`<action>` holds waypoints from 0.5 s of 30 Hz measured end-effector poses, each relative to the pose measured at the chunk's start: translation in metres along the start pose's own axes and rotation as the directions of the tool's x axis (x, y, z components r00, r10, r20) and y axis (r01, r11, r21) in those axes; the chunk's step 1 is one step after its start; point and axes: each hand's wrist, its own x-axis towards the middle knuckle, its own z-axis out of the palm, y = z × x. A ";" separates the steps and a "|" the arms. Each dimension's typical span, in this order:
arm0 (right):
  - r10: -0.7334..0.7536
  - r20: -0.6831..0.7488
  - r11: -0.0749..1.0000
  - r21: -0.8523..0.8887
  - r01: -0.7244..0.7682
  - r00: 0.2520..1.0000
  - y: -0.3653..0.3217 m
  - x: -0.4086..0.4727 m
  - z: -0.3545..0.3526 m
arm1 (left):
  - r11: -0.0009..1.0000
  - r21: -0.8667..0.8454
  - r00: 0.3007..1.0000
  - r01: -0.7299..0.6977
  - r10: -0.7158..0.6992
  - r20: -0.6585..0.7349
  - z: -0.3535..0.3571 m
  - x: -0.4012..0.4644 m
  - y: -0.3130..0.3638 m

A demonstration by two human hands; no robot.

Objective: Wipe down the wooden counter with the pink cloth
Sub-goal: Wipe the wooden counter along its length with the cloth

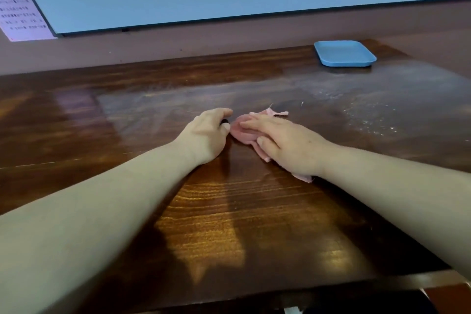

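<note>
The pink cloth (243, 132) lies bunched on the dark wooden counter (229, 211), near its middle. My right hand (285, 144) presses flat on top of the cloth, fingers spread, with cloth edges poking out beyond the fingertips and under the wrist. My left hand (206, 132) rests on the counter just left of the cloth, fingers curled, thumb close to the cloth's left edge; something small and dark shows under its fingers. A whitish dusty film (369, 115) covers the counter to the right and behind the cloth.
A blue rectangular tray (344, 53) sits at the counter's back right. A large pale-blue board leans along the wall behind, with a printed sheet (17, 7) at far left. The counter's front edge (280, 288) runs near the bottom.
</note>
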 end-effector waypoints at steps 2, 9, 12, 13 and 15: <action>0.082 -0.027 0.996 -0.025 -0.082 0.996 0.002 -0.003 -0.003 | 0.995 0.037 0.996 -0.090 0.090 -0.007 0.006 -0.004 0.012; -0.026 0.045 0.999 -0.019 0.027 0.999 0.022 -0.023 -0.018 | 0.978 0.178 0.992 -0.113 0.121 -0.032 0.032 -0.016 0.020; 0.019 0.041 0.999 -0.036 -0.017 0.999 0.031 -0.013 -0.024 | 0.968 0.235 0.996 -0.085 0.085 0.008 0.032 -0.016 0.019; -0.008 0.050 0.999 -0.052 0.010 0.999 0.031 -0.014 -0.021 | 0.966 0.241 0.996 -0.093 0.091 0.019 0.032 -0.016 0.019; -0.108 0.116 0.991 -0.069 0.117 0.987 0.034 -0.015 -0.019 | 0.963 0.254 0.996 -0.089 0.084 0.030 0.033 -0.019 0.019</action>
